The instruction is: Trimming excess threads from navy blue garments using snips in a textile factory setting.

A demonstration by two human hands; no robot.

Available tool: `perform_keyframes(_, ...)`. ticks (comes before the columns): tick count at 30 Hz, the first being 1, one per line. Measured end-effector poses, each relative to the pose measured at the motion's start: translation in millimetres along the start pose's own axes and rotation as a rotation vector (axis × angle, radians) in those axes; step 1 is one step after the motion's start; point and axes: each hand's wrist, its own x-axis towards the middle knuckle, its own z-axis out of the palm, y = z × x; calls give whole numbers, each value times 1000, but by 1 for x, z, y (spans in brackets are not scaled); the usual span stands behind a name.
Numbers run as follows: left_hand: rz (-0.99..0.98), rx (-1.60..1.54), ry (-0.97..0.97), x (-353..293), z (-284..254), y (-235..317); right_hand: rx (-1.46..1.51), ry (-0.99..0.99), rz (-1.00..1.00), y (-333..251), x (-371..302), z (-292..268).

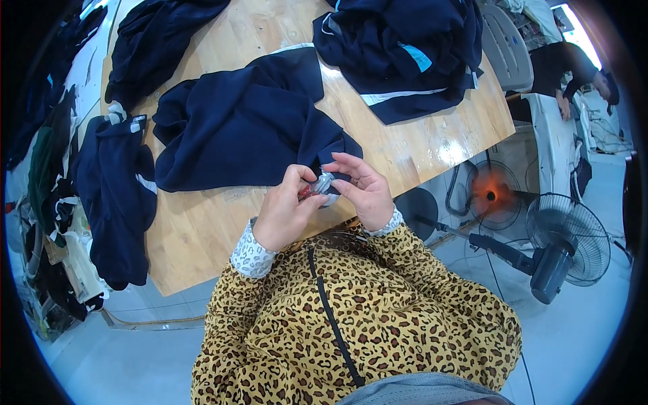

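There are two hands, and one small red and silvery thing is between them, in the middle of the frame. It is too small to tell just what it is. It sits at the fingertips, just above the near edge of a dark blue garment.

The left hand has its grip closed, with thumb and finger pinching the red part. The right hand has bent fingers, spread a little, with the thumb by the silvery end. I cannot tell if its grip is pinching that end or only touching it.

Three dark blue garments lie apart on the wooden surface: the one in the middle, one at the upper left, and one at the left edge. One dark blue pile sits at the upper right, too bunched up to count.

On the right side are one gray fan, one round thing glowing orange, one gray chair and one other person in dark clothes.
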Motion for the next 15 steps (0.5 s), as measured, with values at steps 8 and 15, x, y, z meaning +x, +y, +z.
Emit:
perform_keyframes(8, -22, -349, 33, -1, -2, -11, 123, 117, 0, 3, 2, -6)
perform_keyframes(15, 58, -67, 172, -5, 2, -15, 444, 284, 37, -6, 6, -23)
